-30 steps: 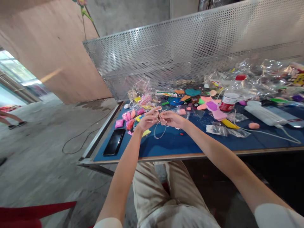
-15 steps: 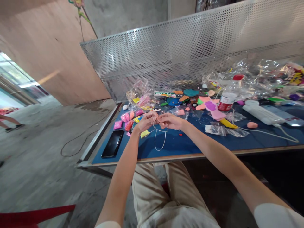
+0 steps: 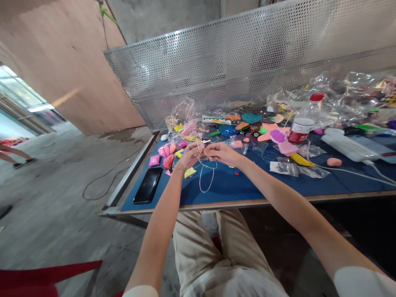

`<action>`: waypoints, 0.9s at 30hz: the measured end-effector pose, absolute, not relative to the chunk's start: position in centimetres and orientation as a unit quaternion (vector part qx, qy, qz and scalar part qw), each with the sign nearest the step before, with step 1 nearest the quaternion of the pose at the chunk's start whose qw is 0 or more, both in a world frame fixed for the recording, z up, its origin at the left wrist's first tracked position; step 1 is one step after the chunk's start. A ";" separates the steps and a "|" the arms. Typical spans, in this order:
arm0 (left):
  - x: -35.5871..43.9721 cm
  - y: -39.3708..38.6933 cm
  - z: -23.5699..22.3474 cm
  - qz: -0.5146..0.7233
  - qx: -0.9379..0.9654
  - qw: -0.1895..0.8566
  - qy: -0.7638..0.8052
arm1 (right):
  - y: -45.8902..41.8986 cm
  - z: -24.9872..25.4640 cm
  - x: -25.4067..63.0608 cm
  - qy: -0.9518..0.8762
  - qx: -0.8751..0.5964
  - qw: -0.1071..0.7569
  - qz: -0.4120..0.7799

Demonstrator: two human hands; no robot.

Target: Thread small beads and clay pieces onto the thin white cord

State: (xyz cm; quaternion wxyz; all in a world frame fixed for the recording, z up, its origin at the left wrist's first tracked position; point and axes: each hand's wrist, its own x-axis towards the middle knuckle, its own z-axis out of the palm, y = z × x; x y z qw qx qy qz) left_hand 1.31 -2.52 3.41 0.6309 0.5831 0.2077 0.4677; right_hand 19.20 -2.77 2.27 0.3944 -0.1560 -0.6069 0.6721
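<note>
the left hand [image 3: 192, 156] and right hand [image 3: 220, 153] both have their grip pinched on a thin loopy wire [image 3: 206, 178], over the blue bench [image 3: 235, 194].

Seemingly a workshop: concrete floor [image 3: 71, 231], perforated metal panel [image 3: 198, 74], cluttered worktable [image 3: 229, 187].

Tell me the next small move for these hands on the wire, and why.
Probably a small twist of the thin wire with the right hand while the left hand steadies it: the fingertips of both meet at its upper part, and its loop hangs free below, above the blue tabletop. The join itself is too small to judge.
</note>
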 end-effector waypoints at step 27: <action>2.8 -2.0 2.3 0.568 0.651 0.410 0.293 | -1.8 1.2 19.1 -0.562 -0.239 0.536 0.583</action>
